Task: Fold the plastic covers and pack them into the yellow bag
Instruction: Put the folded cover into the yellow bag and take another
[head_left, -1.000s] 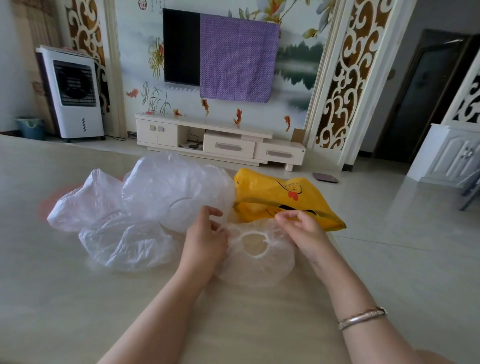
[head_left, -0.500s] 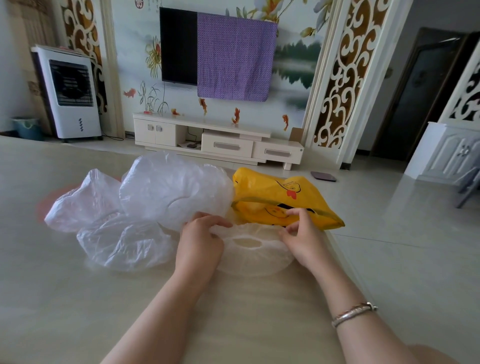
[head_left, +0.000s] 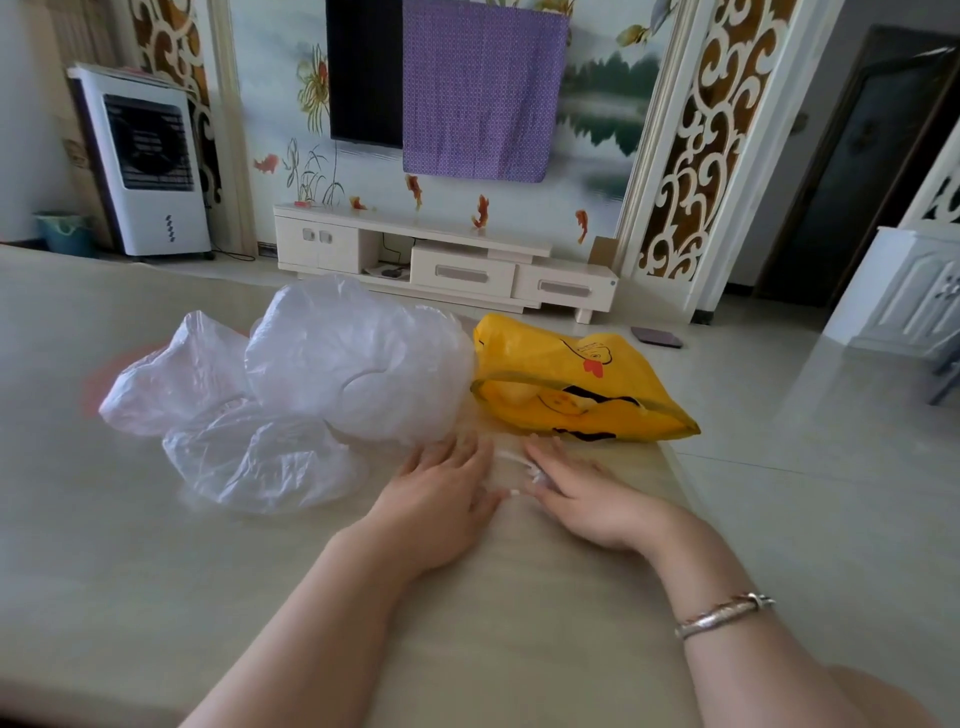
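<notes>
One flattened plastic cover lies on the worktop under both palms: the left hand and right hand press it with straight fingers. Just beyond, the yellow bag lies on its side. Three puffed clear covers sit heaped to the left, touching the bag.

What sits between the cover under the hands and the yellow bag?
Nothing visible: the flattened cover lies under the left hand and right hand, with the yellow bag just beyond it.
</notes>
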